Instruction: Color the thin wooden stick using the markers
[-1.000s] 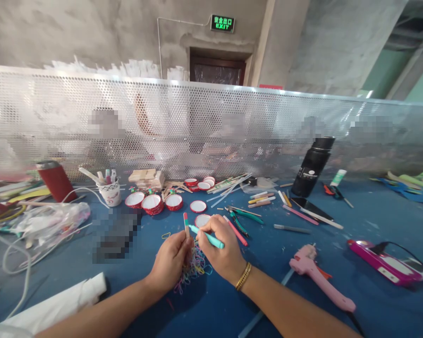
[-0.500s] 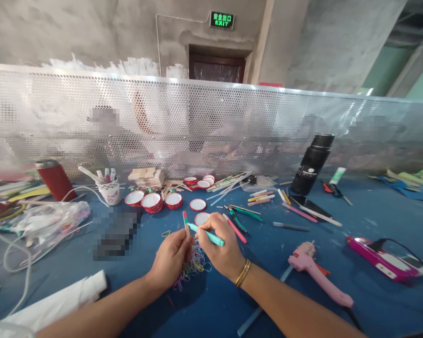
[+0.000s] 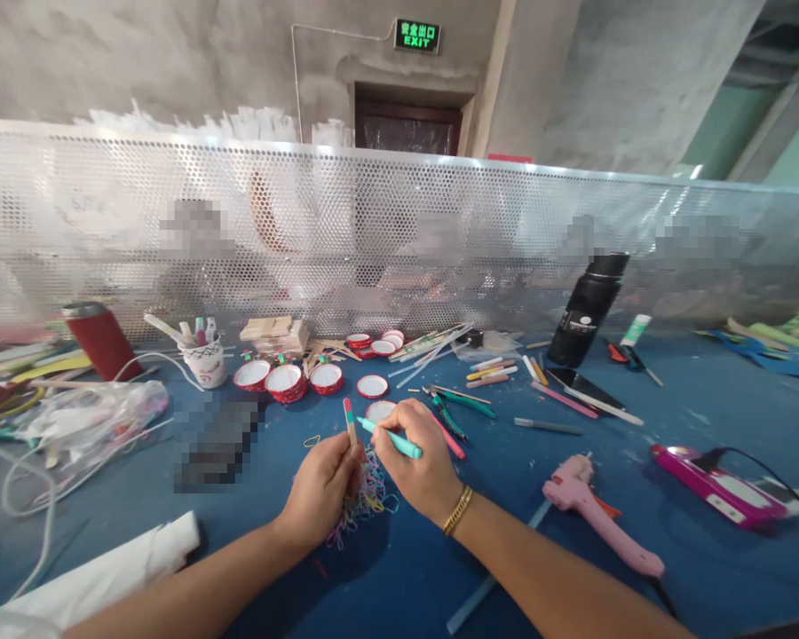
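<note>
- Resting flat at the near left corner of the blue-covered table (image 3: 386, 586) is a white rolled sheet of paper (image 3: 113, 572).
- At the middle of the near edge, the left hand (image 3: 320, 490) pinches a flat wooden stick with a red and green painted end (image 3: 351, 422). It holds the stick upright over a loose pile of thin coloured rubber bands (image 3: 367, 502), which lies on the surface under both hands.
- The right hand (image 3: 418, 466), with a gold chain bracelet (image 3: 458, 512) at its wrist, is closed around a teal marker pen (image 3: 391, 438) in a writing grip. The pen's tip touches or all but touches the stick just above the left fingers.
- Toward the near right corner, a pink hot glue gun (image 3: 599, 524) lies on its side. A magenta flat device with a black cable (image 3: 702, 484) lies closer to the right edge.
- Just beyond the hands lie white round lids with red rims (image 3: 286, 382) and green-handled pliers (image 3: 458, 410).
- Toward the far edge stand a black insulated bottle (image 3: 589, 311) and a white cup of pens (image 3: 206, 364). A red metal tumbler (image 3: 99, 342) stands toward the far left corner.
- A perforated white metal screen (image 3: 399, 231) runs along the far edge.
</note>
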Available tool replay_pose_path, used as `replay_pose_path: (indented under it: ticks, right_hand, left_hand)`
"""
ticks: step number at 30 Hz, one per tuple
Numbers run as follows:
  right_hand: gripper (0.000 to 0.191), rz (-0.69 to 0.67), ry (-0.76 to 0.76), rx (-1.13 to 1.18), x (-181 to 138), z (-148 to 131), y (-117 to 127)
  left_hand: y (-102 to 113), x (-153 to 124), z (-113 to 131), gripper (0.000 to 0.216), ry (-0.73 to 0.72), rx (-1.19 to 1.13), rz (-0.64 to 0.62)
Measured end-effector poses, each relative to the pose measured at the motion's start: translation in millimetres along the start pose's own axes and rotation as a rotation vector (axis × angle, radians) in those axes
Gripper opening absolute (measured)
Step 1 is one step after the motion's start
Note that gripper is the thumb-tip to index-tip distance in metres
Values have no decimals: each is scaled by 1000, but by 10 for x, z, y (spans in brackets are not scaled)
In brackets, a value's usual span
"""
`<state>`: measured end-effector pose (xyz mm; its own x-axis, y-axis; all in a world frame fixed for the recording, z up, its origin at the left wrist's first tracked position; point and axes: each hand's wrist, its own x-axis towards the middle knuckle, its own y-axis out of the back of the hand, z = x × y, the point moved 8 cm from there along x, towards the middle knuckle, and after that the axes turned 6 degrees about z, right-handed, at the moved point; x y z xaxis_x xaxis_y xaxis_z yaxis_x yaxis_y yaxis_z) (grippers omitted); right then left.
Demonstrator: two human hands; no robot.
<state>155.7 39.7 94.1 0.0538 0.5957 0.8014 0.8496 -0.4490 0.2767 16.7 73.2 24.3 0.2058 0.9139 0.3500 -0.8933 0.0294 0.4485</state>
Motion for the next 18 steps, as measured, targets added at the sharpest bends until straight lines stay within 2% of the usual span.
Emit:
replay_pose_path:
  ticks: [10,18]
  right_hand:
    - [10,-14,42,57,-32,-97,-25]
    - [14,7,4,5,7,-23,10]
  left_hand:
    - [6,3,18,41,4,-39,4]
    - [1,6,-11,39,25,-50,-3]
